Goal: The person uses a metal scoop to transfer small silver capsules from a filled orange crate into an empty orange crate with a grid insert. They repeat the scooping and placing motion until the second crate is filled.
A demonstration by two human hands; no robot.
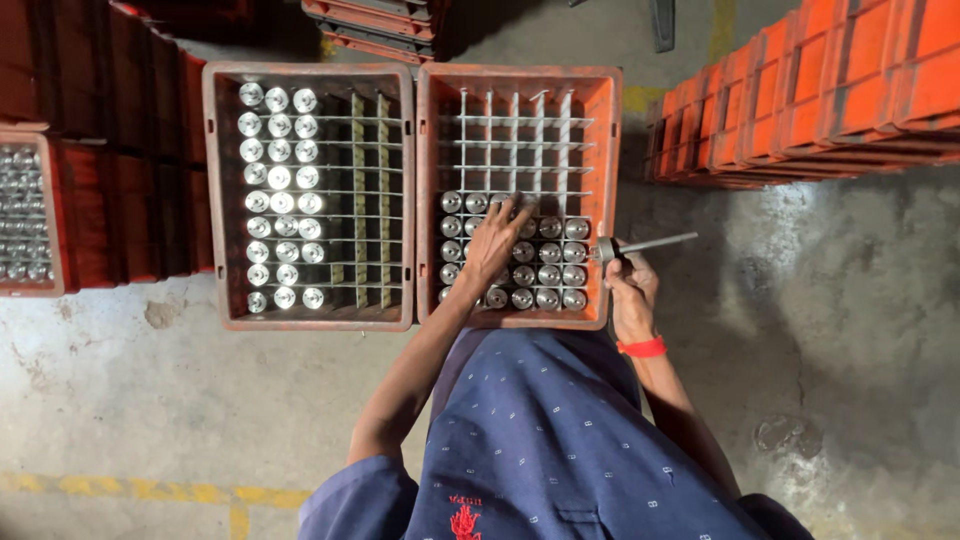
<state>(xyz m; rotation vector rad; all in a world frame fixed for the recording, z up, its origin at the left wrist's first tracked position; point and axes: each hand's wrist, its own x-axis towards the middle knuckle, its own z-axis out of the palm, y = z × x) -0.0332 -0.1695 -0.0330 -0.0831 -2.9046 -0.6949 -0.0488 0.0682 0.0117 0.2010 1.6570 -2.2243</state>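
Left hand (497,243) is spread, fingers down, over the metal cylinders (548,275) standing in the lower rows of the right crate (604,150), at the centre of the frame; whether your fingertips are pinching one piece or only resting on the tops cannot be told from this view. Right hand (630,290) is closed around a metal part with a thin rod (645,244), held just outside the crate's right wall. The upper cells of this crate's wire grid stand open. The left crate (312,320), touching it on the left, holds three columns of cylinders down its left side.

To do this step well, in my judgement: seat each piece upright and fully inside a single cell, and fill row by row so no gap is skipped. Keep your wrist clear of the seated tops so none tilt. Hold the rod level and off the crate rim. Stacked orange crates (820,90) stand at upper right.
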